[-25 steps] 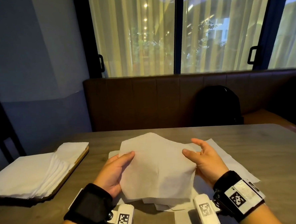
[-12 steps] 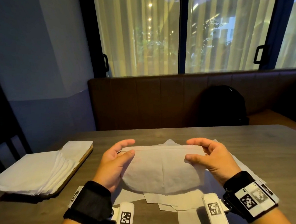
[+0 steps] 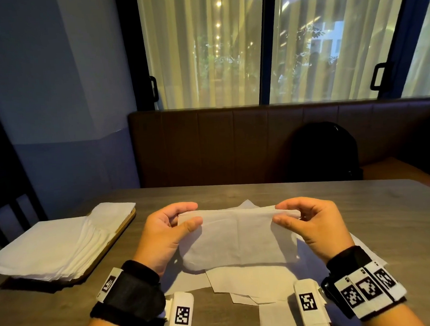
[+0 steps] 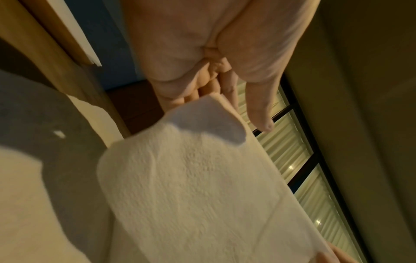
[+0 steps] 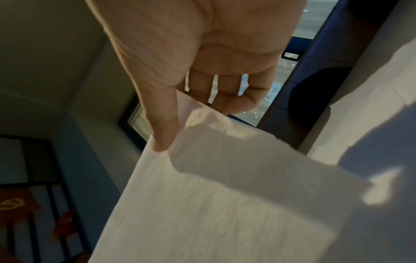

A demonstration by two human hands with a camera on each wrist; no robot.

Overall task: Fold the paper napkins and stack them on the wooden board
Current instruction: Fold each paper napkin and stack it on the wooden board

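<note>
Head view: both hands are up over the bench (image 3: pixel 363 219), a single paper napkin (image 3: pixel 236 239) stretched between them. The left hand (image 3: pixel 163 236) has its grip pinched on the napkin's upper left corner; the right hand (image 3: pixel 311 225) pinches the upper right — thumb in front, fingers behind. The sheet hangs folded, its lower fold just above the loose napkins (image 3: pixel 254 281) lying flat beneath. Off to the left, the stack of folded napkins (image 3: pixel 53 248) sits on the wooden board (image 3: pixel 122 226) — well apart from the hands.
</note>
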